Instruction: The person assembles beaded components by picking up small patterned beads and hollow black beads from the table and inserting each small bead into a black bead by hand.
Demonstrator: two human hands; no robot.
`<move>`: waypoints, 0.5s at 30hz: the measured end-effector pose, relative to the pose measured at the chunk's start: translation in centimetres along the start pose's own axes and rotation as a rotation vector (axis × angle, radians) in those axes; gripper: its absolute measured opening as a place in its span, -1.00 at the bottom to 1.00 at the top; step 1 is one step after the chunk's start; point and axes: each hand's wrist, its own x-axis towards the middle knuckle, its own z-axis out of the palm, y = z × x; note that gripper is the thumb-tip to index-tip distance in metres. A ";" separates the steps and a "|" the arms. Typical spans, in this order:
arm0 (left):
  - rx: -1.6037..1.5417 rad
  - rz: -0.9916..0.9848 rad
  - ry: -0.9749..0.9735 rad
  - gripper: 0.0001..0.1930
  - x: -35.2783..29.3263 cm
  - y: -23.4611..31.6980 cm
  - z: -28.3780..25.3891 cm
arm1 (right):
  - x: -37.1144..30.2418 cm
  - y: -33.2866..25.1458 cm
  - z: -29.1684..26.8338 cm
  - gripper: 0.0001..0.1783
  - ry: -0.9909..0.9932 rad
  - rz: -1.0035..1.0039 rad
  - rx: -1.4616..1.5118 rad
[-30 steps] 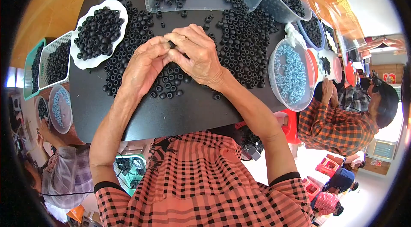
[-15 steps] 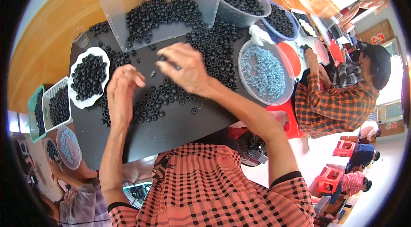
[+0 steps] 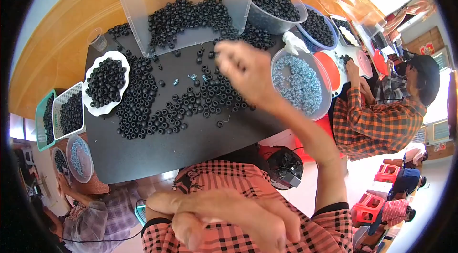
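Left hand (image 3: pixel 234 212) swings chestward, grip spread | right hand (image 3: pixel 249 69) blurred, can't tell its grip | black beads (image 3: pixel 138 86) lie loose, likely for reach

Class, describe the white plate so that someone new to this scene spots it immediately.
Start with the dark table. At its far left corner, beside loose black beads, lies a white plate heaped with similar beads; its wavy rim sets it apart from the straight-sided baskets to its left.

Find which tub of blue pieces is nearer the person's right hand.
The clear round tub at the table's right side, close by the right hand; the other tub of blue pieces sits beyond the table's left edge.
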 end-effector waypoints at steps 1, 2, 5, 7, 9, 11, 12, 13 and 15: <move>-0.157 0.059 -0.175 -0.19 -0.5 -1.0 -0.6 | -1.7 -0.6 0.7 -0.78 0.040 -0.071 0.031; -0.156 0.054 -0.178 -0.19 0.0 -0.6 0.1 | -3.1 -0.9 1.3 -0.76 0.067 -0.132 0.051; -0.194 0.181 0.244 -0.45 2.8 -0.4 4.2 | -5.9 -1.5 2.5 -0.75 0.076 -0.201 0.081; -0.286 0.604 0.696 -0.61 8.6 -3.2 9.9 | -7.2 -1.1 3.1 -0.75 0.047 -0.250 0.094; -0.367 1.026 1.161 -0.76 10.3 -4.5 11.5 | -8.7 -0.9 3.5 -0.76 -0.001 -0.258 0.160; -0.308 0.915 1.038 -0.71 9.8 -4.4 10.1 | -9.4 -0.8 4.2 -0.76 -0.005 -0.274 0.180; -0.278 0.858 0.972 -0.67 10.0 -2.9 8.2 | -9.6 -0.8 4.5 -0.76 -0.002 -0.300 0.191; -0.248 0.798 0.906 -0.64 9.5 -1.9 7.0 | -9.8 -0.5 4.8 -0.76 -0.016 -0.290 0.202; -0.196 0.671 0.774 -0.56 8.8 -0.4 4.8 | -10.2 0.1 5.2 -0.76 -0.019 -0.281 0.215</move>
